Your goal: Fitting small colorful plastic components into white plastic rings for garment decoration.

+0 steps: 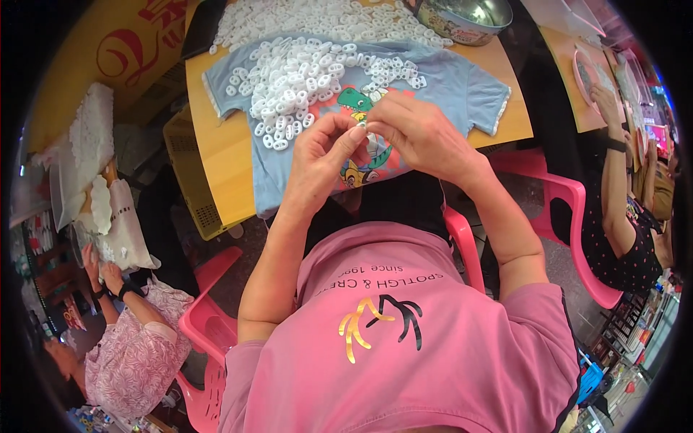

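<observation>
My left hand (328, 148) and my right hand (422, 137) meet fingertip to fingertip above a light-blue T-shirt (473, 90) with a dinosaur print. Between the pinched thumbs and forefingers is a small whitish piece (362, 124), mostly hidden by the fingers. On the shirt, just beyond my left hand, lies a heap of small white oval plastic pieces (299, 83) with two holes each. A smaller group of white pieces (395, 73) lies beyond my right hand.
A wide spread of white pieces (317, 20) covers the far side of the wooden table (216, 169). A metal tin (462, 22) stands at the back right. Pink chairs (570, 209) flank me. Other people work at left and right; a yellow crate (191, 173) is below the table's left.
</observation>
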The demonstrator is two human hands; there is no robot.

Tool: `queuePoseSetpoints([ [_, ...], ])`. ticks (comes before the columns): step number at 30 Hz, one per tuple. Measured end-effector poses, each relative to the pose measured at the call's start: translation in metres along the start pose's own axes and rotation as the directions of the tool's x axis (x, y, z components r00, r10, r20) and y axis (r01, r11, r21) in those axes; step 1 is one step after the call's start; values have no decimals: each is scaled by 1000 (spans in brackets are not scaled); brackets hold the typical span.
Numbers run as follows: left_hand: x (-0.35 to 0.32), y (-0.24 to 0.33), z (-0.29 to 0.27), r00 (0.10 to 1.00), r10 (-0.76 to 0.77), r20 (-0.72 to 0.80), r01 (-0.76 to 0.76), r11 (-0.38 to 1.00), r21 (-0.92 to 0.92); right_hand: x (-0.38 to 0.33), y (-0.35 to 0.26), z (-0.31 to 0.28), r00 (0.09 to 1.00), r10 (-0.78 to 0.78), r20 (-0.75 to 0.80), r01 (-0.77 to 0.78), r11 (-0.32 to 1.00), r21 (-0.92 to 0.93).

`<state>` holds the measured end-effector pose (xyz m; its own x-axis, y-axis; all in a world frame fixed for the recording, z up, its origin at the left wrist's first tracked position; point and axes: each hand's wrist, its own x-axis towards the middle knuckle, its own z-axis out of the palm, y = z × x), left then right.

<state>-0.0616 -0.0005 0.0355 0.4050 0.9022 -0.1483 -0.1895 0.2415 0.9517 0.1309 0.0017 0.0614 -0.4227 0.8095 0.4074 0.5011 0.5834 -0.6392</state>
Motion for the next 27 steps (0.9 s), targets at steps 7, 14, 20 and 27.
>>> queuePoseSetpoints([
  [7,-20,6,4,999,-42,20,42,999,-15,-2,-11,0,995,-95,37,95,995,24],
  [14,-30,2,1,989,72,-128,-60,994,96,-4,-12,32,996,91,12,-91,976,197],
  [20,-35,-1,-26,983,27,-183,-23,1000,20,11,-8,50,991,115,68,-128,965,230],
  [27,-43,5,-32,982,35,-183,-49,996,-74,20,-16,41,998,9,67,-24,974,225],
])
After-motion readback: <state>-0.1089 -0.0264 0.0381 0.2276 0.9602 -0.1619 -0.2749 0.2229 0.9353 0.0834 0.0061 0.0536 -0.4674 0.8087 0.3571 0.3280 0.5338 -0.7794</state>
